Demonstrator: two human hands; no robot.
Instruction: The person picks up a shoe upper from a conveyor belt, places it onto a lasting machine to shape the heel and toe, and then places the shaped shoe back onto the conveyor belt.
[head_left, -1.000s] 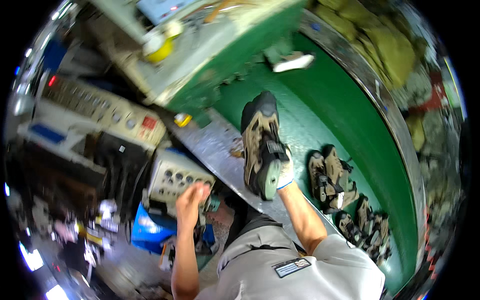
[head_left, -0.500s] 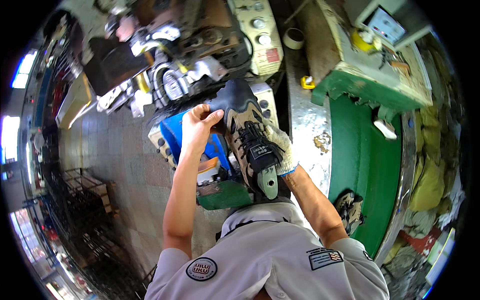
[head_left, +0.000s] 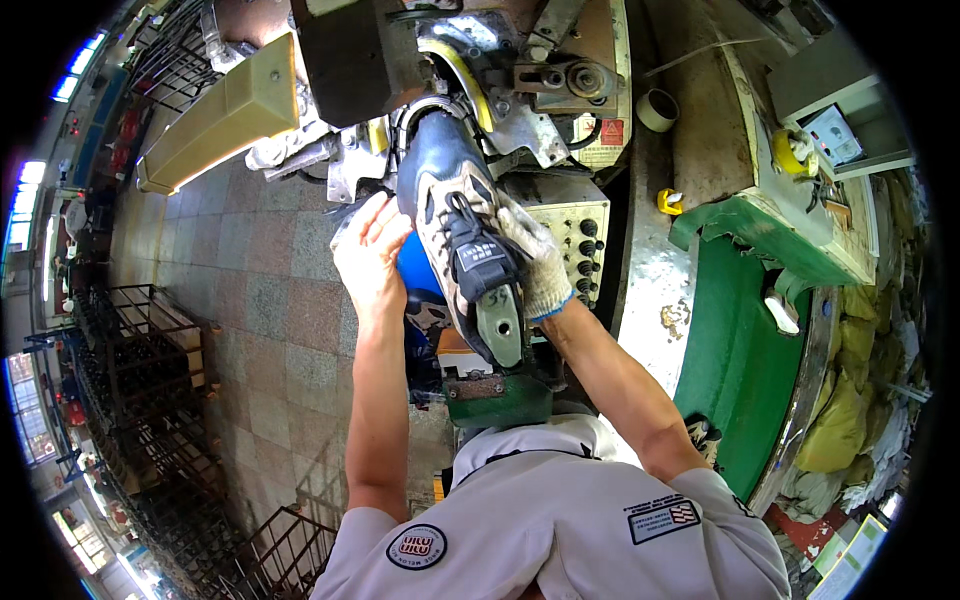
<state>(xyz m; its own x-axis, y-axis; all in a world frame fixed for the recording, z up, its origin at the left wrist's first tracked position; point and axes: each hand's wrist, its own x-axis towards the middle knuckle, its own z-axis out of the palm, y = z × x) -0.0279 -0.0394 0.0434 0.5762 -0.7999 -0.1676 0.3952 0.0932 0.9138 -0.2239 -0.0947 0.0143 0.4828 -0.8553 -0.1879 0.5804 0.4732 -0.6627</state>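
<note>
A shoe upper (head_left: 440, 185) with a dark blue toe, tan sides and black laces is stretched over a green last (head_left: 498, 325). Its toe points away from me, into the curved metal jaws of a machine (head_left: 440, 70). My right hand (head_left: 535, 260), in a white knit glove with a blue cuff, grips the shoe's right side. On the other side my bare left hand (head_left: 372, 255) has its fingers bent together at the upper's edge near the toe; their tips are partly hidden.
A control box (head_left: 560, 225) with black knobs stands right of the shoe. Farther right run a metal ledge (head_left: 655, 300) and a green conveyor belt (head_left: 745, 350) with another shoe (head_left: 703, 438) on it. A yellow tape dispenser (head_left: 670, 202) sits on the ledge. Black racks (head_left: 150, 370) stand at the left.
The shoe has moved forward, its toe now between the machine's jaws. Both hands went with it, and my left hand has turned and slid down along the shoe's left side. The view has shifted.
</note>
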